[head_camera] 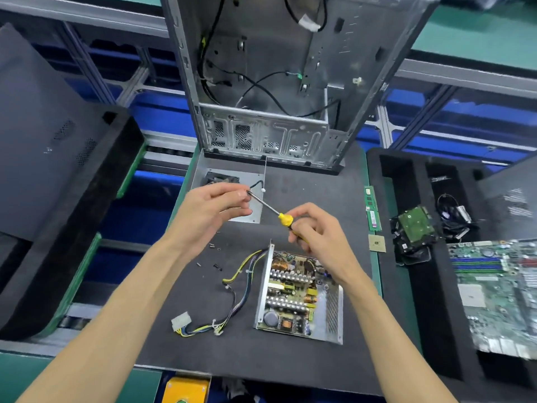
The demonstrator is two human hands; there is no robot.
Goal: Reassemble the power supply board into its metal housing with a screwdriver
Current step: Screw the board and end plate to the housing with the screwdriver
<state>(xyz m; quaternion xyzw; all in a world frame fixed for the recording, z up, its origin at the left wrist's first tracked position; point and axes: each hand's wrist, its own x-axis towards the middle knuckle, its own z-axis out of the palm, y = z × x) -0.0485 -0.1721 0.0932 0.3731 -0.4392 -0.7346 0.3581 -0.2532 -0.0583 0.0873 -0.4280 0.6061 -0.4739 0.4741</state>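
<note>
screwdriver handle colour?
Yellow and black; the screwdriver is held by the right hand, seen in the head view.

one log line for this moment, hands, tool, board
right hand: grips screwdriver handle | left hand: pinches its tip | power supply board: in open metal housing | loose screws: on mat

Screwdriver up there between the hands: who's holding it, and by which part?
The right hand grips the screwdriver by its yellow handle. The left hand pinches at the tip of the metal shaft; whether a screw sits there cannot be told.
</note>
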